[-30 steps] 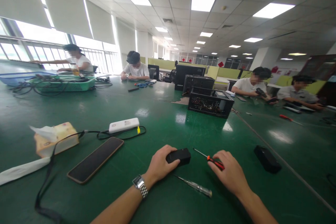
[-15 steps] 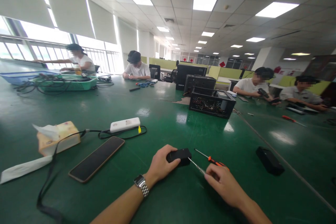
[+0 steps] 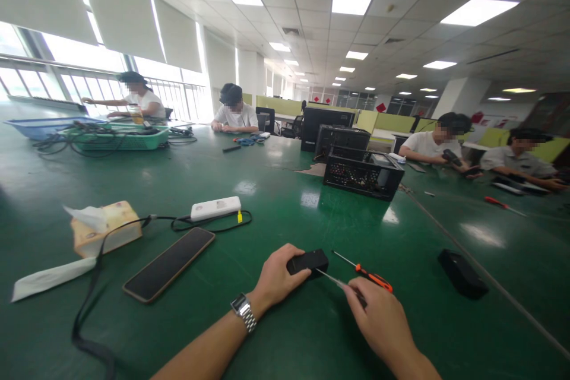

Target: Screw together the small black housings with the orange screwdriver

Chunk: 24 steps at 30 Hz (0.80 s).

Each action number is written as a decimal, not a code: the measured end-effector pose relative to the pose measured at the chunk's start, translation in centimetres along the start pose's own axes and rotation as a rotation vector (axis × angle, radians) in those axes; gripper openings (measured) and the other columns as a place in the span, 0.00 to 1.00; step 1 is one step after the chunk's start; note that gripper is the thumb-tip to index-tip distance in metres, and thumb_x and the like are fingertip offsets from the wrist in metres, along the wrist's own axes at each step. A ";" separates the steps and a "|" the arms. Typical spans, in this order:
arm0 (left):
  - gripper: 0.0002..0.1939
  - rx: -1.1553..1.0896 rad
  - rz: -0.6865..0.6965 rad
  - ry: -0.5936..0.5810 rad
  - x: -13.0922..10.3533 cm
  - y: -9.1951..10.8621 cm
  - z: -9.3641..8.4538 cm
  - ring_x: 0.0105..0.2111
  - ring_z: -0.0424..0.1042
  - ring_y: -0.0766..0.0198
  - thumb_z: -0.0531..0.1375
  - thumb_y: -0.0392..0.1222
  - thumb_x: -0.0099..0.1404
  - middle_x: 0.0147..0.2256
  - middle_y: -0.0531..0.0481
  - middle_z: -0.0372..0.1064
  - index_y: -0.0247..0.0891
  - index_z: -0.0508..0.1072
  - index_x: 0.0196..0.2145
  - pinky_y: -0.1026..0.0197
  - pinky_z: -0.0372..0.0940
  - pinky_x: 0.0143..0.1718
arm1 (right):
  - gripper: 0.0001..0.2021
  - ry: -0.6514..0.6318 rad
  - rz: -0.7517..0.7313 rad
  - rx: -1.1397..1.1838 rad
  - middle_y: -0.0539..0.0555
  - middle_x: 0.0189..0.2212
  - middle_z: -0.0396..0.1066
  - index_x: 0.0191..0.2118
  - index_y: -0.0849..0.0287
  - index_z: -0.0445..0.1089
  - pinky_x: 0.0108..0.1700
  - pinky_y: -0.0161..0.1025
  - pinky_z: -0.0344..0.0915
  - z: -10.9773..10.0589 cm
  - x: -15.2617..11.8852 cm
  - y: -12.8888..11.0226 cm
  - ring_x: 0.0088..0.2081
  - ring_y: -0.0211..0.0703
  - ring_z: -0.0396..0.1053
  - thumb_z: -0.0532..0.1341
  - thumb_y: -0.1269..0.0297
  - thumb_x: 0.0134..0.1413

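Note:
My left hand (image 3: 281, 276) is wrapped round a small black box-shaped device (image 3: 314, 260), holding it down on the green table (image 3: 178, 344). In my right hand (image 3: 378, 314) is a thin screwdriver (image 3: 330, 277), its metal shaft pointing left at the device's near right edge. Whether the tip touches or enters the casing I cannot tell. Just beyond my right hand lies an orange-and-black screwdriver (image 3: 373, 277). A second black box-shaped device (image 3: 462, 273) rests farther right on the table.
To the left lie a phone (image 3: 170, 264), a tissue pack (image 3: 107, 231) and a white power strip (image 3: 215, 208) with a black cable. An open computer case (image 3: 363, 173) stands ahead. A green basket (image 3: 120, 139) holds cables. Several people sit round the far side.
The thin screwdriver's tip has shifted from the device's right end to its near side, and my right hand has turned with it. My left hand keeps its hold. The view has tilted slightly.

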State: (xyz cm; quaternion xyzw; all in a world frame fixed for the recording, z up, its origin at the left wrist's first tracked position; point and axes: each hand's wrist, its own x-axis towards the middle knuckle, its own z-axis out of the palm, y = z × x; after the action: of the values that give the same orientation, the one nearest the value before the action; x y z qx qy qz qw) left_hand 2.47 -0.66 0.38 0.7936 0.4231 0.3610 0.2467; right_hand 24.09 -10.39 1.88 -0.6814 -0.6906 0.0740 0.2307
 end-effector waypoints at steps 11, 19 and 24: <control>0.17 -0.027 0.035 -0.033 -0.2 0.9 0.8 0.39 0.71 0.56 0.67 0.44 0.55 0.39 0.49 0.72 0.41 0.74 0.43 0.58 0.65 0.41 | 0.19 -0.147 0.149 0.527 0.45 0.18 0.62 0.25 0.56 0.59 0.22 0.32 0.53 3.2 1.0 -0.5 0.18 0.35 0.60 0.50 0.49 0.61; 0.22 -0.032 0.061 -0.018 -0.5 0.6 0.8 0.42 0.72 0.56 0.68 0.42 0.54 0.43 0.50 0.73 0.44 0.72 0.47 0.58 0.65 0.45 | 0.10 -0.139 0.022 0.262 0.48 0.23 0.67 0.27 0.56 0.64 0.30 0.32 0.55 2.6 0.9 -0.8 0.27 0.38 0.64 0.57 0.58 0.55; 0.22 -0.030 0.019 -0.030 -0.4 0.0 0.6 0.43 0.71 0.55 0.68 0.45 0.55 0.44 0.49 0.73 0.43 0.72 0.48 0.57 0.65 0.46 | 0.09 -0.356 0.067 0.315 0.44 0.17 0.59 0.20 0.58 0.61 0.25 0.30 0.51 0.7 1.1 2.3 0.22 0.33 0.59 0.59 0.66 0.48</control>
State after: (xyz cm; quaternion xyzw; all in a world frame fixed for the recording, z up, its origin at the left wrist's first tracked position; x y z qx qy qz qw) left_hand 2.83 -1.02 -0.16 0.7991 0.4064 0.3578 0.2612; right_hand 25.91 -9.01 0.56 -0.6358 -0.6774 0.3073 0.2060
